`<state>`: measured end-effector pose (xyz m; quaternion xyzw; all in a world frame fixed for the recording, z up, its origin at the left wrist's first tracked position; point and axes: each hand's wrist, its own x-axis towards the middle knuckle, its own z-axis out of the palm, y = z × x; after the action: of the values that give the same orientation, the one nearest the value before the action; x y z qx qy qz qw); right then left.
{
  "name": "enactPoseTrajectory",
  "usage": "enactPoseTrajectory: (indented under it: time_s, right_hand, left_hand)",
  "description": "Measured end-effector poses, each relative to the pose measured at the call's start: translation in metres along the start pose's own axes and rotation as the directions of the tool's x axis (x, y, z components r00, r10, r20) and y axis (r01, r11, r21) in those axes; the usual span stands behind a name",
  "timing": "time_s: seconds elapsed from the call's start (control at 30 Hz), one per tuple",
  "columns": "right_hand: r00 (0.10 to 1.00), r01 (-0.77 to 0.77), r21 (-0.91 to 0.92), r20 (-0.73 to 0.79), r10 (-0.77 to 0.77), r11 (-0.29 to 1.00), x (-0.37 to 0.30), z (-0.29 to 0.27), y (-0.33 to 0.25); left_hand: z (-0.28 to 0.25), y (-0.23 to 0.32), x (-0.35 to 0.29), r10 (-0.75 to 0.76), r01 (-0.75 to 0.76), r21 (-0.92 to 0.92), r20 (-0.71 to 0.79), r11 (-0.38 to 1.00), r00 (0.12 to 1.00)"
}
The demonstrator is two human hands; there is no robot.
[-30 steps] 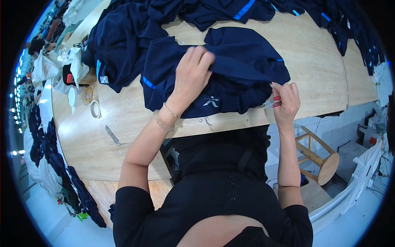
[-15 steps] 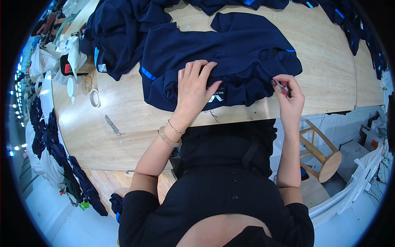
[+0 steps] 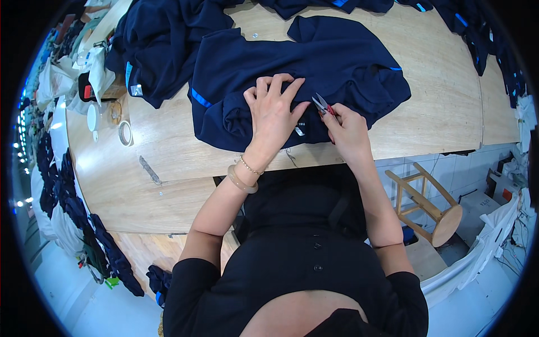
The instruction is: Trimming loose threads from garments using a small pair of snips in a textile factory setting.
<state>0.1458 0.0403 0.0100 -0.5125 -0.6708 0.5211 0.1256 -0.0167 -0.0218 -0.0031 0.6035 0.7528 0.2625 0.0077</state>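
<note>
left hand spreading over a navy garment, right hand gripping scissors

a navy garment (image 3: 331, 64) with bright blue trim is lying across the near part of the wooden table (image 3: 443, 84), its lower side running close to the table's edge, a placement that is probably keeping it within easy reach of both hands.

the left hand (image 3: 273, 112) is resting on the cloth from above, fingers fanned and thumb standing away from the forefinger; it is likely pressing the fabric so that it is not sliding. whether a fold is being caught beneath the fingertips is not showing.

the right hand (image 3: 349, 128) is wrapping around small red-handled scissors (image 3: 321, 104), seemingly leaving the blades free for use. those blades are standing slightly parted and pointing up and leftward, near the left thumb. whether they are touching the cloth is hard to judge.

a partly covered label (image 3: 300, 130) is lying face up just below that thumb, on the side nearest the body.

more navy garments (image 3: 163, 50) are lying heaped at the upper left, beside the first. a roll of tape (image 3: 125, 133) is lying farther left, perhaps being kept clear of the cloth.
</note>
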Motion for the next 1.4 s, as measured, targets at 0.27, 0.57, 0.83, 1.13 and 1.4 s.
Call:
enactPoseTrajectory:
  time_s: [0.27,0.57,0.83,1.13,1.4]
  right_hand:
    - [0.999,0.034,0.016,-0.023,-0.033,0.999,0.005,0.005,0.003]
    - [0.995,0.085,0.338,0.024,-0.098,0.937,0.006,0.007,0.004]
    - [0.99,0.141,0.384,-0.037,-0.137,0.913,0.003,-0.009,-0.008]
    - [0.96,0.205,0.092,-0.211,-0.182,0.974,-0.004,-0.009,-0.007]
    - [0.846,0.395,-0.217,-0.293,-0.446,0.892,-0.004,-0.001,-0.002]
  left_hand:
    - [0.001,-0.003,-0.004,0.02,-0.022,-0.037,-0.045,0.999,0.999]
    - [0.006,0.003,-0.004,0.007,-0.008,-0.01,-0.078,1.0,0.997]
    - [0.009,0.008,-0.002,0.025,-0.024,0.023,-0.078,0.999,0.997]
    - [0.01,0.008,0.0,0.112,-0.104,0.065,-0.126,0.992,0.986]
    - [0.014,0.002,0.003,0.117,-0.114,0.025,-0.179,0.993,0.977]
